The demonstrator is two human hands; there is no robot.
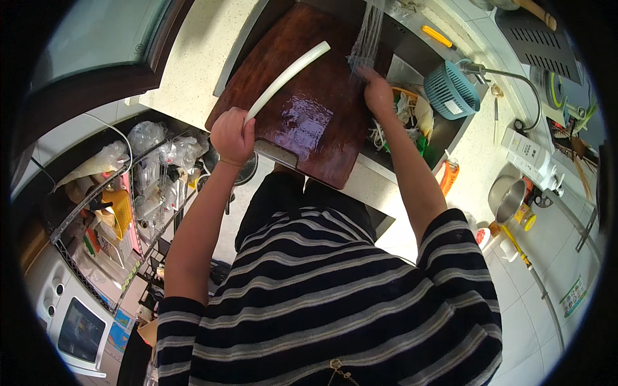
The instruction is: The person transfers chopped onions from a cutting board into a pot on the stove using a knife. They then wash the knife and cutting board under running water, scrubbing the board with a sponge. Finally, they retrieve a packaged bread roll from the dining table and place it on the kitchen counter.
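Note:
My left hand [232, 135] is closed around the lower end of a long, pale, slightly curved vegetable stalk [289, 72]. The stalk slants up and right over a wet reddish-brown wooden cutting board [270, 62], which lies across the sink [408, 70]. My right hand [377, 91] is beyond the board's right side, its fingertips in the falling water [369, 29]. Something bluish [359, 62] shows at those fingertips; whether it is a held scrubber or splashing water is unclear. Light glints off the wet middle of the board.
Right of the board, vegetable scraps [410, 113] fill an orange-rimmed strainer. A teal slotted basket [451, 91] stands at the sink's right rim. A yellow-handled cutter [438, 36], a knife [496, 120] and an orange-handled tool [449, 177] lie around the sink. A wire rack [140, 159] stands left.

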